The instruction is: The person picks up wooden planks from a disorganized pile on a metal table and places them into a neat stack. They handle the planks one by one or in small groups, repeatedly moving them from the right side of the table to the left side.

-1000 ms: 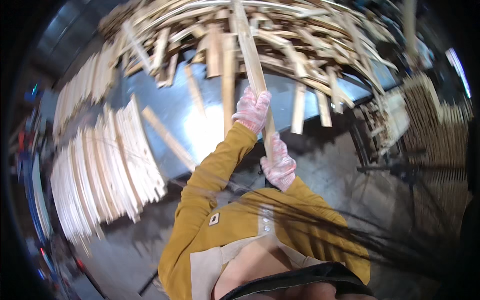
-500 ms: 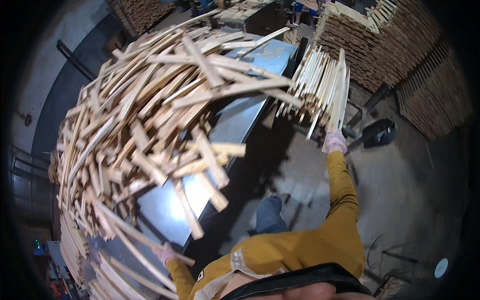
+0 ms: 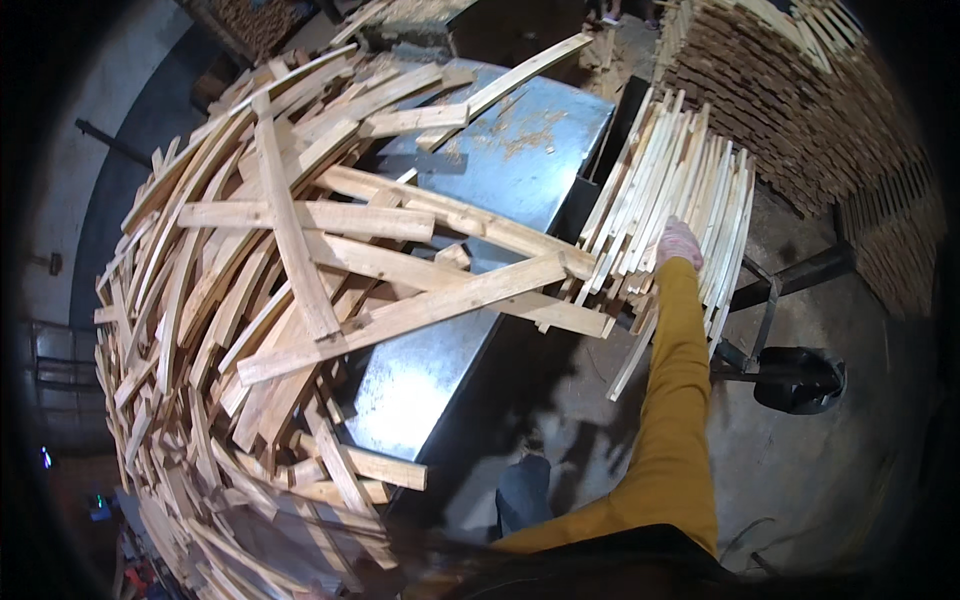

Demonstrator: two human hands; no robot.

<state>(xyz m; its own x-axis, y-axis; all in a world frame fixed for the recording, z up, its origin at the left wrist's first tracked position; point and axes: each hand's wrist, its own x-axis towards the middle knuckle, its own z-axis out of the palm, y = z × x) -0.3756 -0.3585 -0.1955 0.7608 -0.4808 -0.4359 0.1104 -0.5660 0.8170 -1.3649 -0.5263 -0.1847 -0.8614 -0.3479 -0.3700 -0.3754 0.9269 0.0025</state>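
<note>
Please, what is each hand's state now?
Left hand: cannot be made out.
Pink-white gloved right hand: on long, pale wooden strips; grip cannot be told.

No readable text — no label, number or sign legible anywhere.

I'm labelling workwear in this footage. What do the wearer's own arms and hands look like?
The right hand wears a mottled pink-and-white glove; a long mustard-yellow sleeve covers that arm. The left hand cannot be made out.
</note>
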